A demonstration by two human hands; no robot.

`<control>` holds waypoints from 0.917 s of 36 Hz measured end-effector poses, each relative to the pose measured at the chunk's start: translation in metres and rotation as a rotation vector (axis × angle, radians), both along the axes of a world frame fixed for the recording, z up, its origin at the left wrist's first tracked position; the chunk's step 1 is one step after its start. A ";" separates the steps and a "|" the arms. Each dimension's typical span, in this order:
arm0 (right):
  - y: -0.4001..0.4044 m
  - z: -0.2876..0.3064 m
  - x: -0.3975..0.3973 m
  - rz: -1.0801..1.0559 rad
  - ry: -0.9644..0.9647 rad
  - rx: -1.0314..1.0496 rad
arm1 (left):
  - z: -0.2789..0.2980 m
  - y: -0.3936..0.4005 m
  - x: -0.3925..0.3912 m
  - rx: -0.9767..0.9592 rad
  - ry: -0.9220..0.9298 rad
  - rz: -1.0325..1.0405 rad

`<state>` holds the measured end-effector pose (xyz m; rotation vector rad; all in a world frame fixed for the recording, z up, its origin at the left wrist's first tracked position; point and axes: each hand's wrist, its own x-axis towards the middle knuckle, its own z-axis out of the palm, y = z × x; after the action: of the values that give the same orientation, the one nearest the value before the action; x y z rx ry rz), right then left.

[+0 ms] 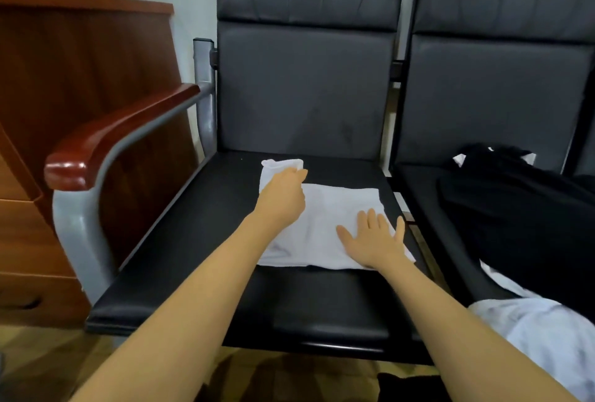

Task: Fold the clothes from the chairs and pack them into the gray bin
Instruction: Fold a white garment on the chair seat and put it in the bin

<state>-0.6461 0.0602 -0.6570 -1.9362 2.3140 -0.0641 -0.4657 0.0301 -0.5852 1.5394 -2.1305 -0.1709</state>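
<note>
Lower right corner: pale bluish-white garment (pixel 544 337) bunched at frame edge, unfolded, waiting. Centre, near: right hand (pixel 375 239) flat, fingers spread and straight, palm pressing lower-right part of white garment (pixel 325 224), gripping nothing, just pinning. White garment spread on black seat of left chair (pixel 180 266) at mid-frame, partly folded into a rough rectangle, one narrow strip sticking out toward upper left. Slightly farther: left hand (pixel 283 190) over that strip, fingers curled down at its base, seemingly pinching cloth; exact pinch hidden under knuckles. Right of centre, farther: black clothes (pixel 515 208) heaped on seat of right chair (pixel 495 86), untouched. Left of frame: red-brown wooden armrest (pixel 119 131), wooden cabinet (pixel 64 86) behind. Gray bin not in view. Step in hand, as judged: mid-fold of white garment, tucking protruding strip inward. Next move likely needs: strip drawn over onto main panel while right palm holds cloth from sliding, then smoothing, another fold, carry to bin. Most of task still ahead.
</note>
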 end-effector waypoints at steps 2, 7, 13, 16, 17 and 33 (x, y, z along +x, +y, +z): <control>-0.004 0.001 0.000 0.008 -0.067 -0.013 | 0.004 -0.004 -0.010 0.001 0.050 -0.002; -0.009 0.013 -0.010 -0.072 -0.327 -0.375 | 0.010 -0.009 -0.039 0.040 0.088 0.017; -0.008 0.021 -0.035 -0.121 -0.602 -0.554 | 0.013 -0.007 -0.092 0.178 0.241 -0.107; -0.003 0.025 -0.044 -0.129 -0.738 -0.591 | 0.007 -0.001 -0.114 0.333 0.226 -0.137; -0.001 0.026 -0.046 -0.121 -0.791 -0.603 | 0.002 -0.001 -0.119 0.423 0.231 -0.134; -0.020 0.017 -0.011 0.215 -0.305 -0.167 | -0.064 -0.018 -0.025 0.392 -0.331 0.144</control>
<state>-0.6576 0.0405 -0.6396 -2.0693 1.9515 -0.5090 -0.4905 0.0123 -0.6489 2.0630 -2.3234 -0.3183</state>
